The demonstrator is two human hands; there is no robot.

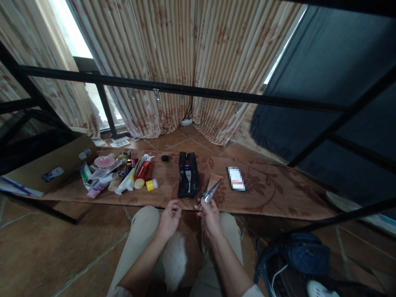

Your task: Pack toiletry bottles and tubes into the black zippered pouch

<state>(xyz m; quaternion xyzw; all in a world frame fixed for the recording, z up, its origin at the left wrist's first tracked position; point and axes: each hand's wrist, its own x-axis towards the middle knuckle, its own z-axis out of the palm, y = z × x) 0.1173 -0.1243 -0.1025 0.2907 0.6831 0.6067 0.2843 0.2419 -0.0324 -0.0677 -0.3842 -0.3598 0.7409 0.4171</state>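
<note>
My right hand (210, 215) is closed around the silvery end of a squeeze tube (214, 184), whose wide orange-brown end tilts up and away over the bench. My left hand (170, 218) rests near the bench's front edge, fingers loosely bent and apart, with nothing seen in it. Just beyond it lies a black zip pouch (193, 177), its top parted, with a small pale and blue item (187, 175) inside. To the right of the tube is a phone (236, 178) with a blurred-out screen.
Cosmetics crowd the bench's left side, among them a red pump bottle (143, 170), a pink round case (104, 161) and a yellow-and-pink jar (151, 185). A cardboard box (64, 159) stands further left. A black round lid (165, 158) lies behind. Dark metal bars (216, 94) cross ahead.
</note>
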